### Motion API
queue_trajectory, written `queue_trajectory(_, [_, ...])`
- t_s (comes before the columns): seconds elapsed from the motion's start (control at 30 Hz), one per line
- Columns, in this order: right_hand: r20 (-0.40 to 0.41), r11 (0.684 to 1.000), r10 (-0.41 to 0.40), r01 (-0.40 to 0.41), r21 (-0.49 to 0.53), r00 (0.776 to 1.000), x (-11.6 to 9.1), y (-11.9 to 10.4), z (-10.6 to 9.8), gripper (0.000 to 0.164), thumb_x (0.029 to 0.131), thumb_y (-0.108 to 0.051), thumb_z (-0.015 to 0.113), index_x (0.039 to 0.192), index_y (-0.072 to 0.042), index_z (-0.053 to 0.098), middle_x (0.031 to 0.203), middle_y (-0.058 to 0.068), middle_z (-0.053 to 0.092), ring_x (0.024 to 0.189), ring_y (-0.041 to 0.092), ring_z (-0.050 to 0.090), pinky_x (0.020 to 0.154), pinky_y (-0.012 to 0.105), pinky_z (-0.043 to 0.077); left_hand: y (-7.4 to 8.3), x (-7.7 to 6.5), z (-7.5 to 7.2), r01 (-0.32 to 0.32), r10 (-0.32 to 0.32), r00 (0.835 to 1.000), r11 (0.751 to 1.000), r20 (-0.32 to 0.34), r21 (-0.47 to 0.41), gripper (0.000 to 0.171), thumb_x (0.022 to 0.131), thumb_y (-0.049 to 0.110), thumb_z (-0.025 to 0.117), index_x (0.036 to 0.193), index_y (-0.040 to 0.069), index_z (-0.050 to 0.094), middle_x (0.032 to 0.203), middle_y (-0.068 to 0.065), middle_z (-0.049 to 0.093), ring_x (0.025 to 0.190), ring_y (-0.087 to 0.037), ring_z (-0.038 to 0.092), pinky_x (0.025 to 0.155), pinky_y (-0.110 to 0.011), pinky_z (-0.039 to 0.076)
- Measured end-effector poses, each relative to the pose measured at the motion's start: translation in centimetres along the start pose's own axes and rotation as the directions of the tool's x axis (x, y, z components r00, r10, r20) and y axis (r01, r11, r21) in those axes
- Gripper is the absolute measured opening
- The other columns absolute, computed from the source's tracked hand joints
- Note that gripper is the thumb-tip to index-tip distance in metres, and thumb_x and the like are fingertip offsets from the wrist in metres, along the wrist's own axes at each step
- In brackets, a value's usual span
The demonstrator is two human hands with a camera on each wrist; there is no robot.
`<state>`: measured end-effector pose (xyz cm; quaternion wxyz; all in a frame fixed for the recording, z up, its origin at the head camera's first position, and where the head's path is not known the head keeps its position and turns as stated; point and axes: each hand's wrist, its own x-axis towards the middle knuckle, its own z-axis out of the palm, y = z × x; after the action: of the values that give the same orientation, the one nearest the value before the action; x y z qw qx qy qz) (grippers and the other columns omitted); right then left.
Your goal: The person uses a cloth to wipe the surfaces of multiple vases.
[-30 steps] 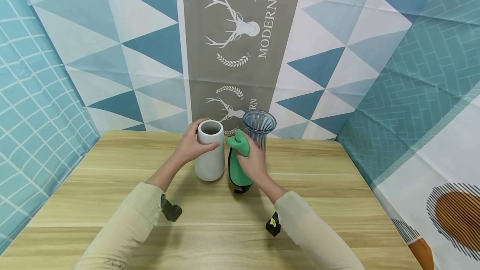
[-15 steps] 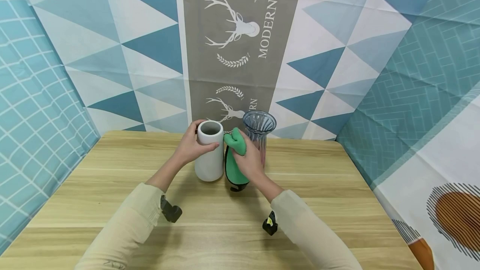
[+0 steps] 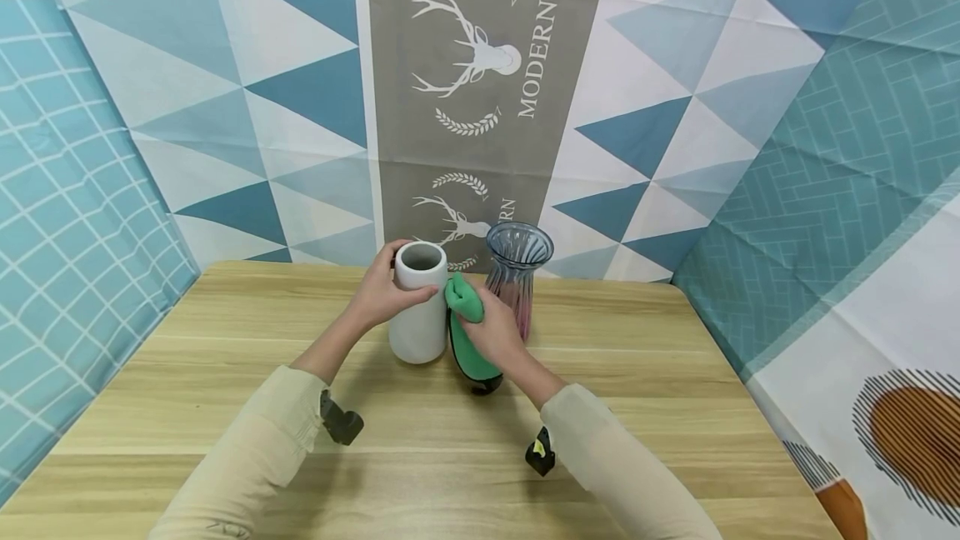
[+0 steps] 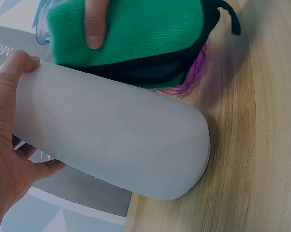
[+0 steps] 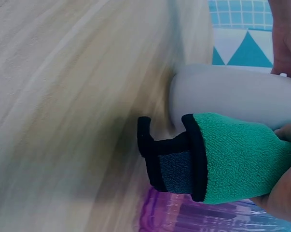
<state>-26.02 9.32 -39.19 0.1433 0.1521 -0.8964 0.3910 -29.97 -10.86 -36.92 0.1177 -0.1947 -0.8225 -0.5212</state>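
Note:
A white cylindrical vase (image 3: 417,319) stands upright near the back of the wooden table. My left hand (image 3: 384,288) grips it around its upper part, the thumb across the front. Bunched in my right hand (image 3: 497,325) is a green cleaning cloth (image 3: 470,348) with black edging and a dark underside. In the left wrist view the cloth (image 4: 131,34) lies along the side of the white vase (image 4: 111,130). Just behind my right hand stands a fluted glass vase (image 3: 519,261), bluish at the flared rim and pink lower down, partly hidden by that hand.
The wooden table (image 3: 652,407) reaches to a patterned cloth backdrop (image 3: 480,107) close behind both vases. Tile-patterned sheets (image 3: 67,215) hang along the left and right sides. Small black wrist cameras (image 3: 341,419) hang under both sleeves.
My right hand has shifted slightly left and then lower with the green cloth, along the white vase's right side. The left hand and both vases stay in place.

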Motion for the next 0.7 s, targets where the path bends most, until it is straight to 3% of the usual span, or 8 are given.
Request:
queue_trajectory(0.23, [0.106, 0.996, 0.026, -0.016, -0.089, 0.994, -0.7, 0.9, 0.5, 0.054, 0.085, -0.013, 0.067, 0.136, -0.015, 0.049, 0.124, 0.011, 0.061, 0.109, 0.027, 0.059, 0.092, 0.044, 0.048, 0.0, 0.0, -0.2, 0.017, -0.017, 1.0, 1.0, 0.019, -0.008, 0.082, 0.073, 0.022, 0.08, 0.138, 0.004, 0.034, 0.128, -0.017, 0.049, 0.114, -0.033, 0.049, 0.093, -0.051, 0.044])
queue_trajectory(0.43, [0.186, 0.994, 0.064, -0.045, -0.102, 0.98, -1.0, 1.4, 0.6, 0.058, 0.085, -0.011, 0.068, 0.138, -0.014, 0.045, 0.128, 0.011, 0.059, 0.111, 0.027, 0.058, 0.093, 0.043, 0.048, 0.0, 0.0, -0.2, 0.02, -0.02, 0.999, 1.0, 0.025, -0.003, 0.082, 0.073, 0.02, 0.08, 0.139, 0.004, 0.034, 0.128, -0.016, 0.049, 0.114, -0.033, 0.05, 0.094, -0.05, 0.044])
queue_trajectory(0.7, [0.261, 0.987, 0.072, -0.031, -0.16, 0.963, -1.1, 1.1, 0.4, 0.053, 0.084, -0.01, 0.068, 0.134, -0.012, 0.05, 0.121, 0.012, 0.063, 0.107, 0.025, 0.06, 0.092, 0.042, 0.048, 0.2, -0.2, -0.3, 0.028, -0.028, 0.999, 1.0, 0.041, -0.002, 0.084, 0.075, 0.019, 0.078, 0.141, 0.003, 0.029, 0.13, -0.018, 0.047, 0.117, -0.034, 0.049, 0.096, -0.052, 0.043])
